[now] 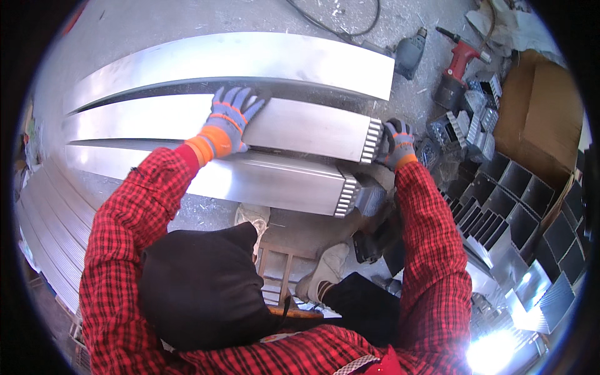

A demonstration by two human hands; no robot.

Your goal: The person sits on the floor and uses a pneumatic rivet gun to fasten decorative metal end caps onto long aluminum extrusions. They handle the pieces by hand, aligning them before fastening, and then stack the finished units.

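Three long, shiny sheet-metal profiles lie side by side: a far profile [300, 59], a middle profile [319, 128] and a near profile [281, 184]. My left hand [232, 119], in a grey-blue glove with an orange cuff, rests with fingers spread on the middle profile. At that profile's right end sits a ribbed metal end piece [372, 140]. My right hand [399, 145], gloved alike, curls its fingers against this end piece; its palm side is hidden. Another ribbed end piece [347, 195] is at the right end of the near profile.
Beyond the right hand lie a grey power tool [410, 53], a red riveting tool [461, 59] and several loose metal fittings [478, 125]. A cardboard box [540, 112] and stacked metal pieces [500, 194] stand at right. More long profiles [56, 212] are at left.
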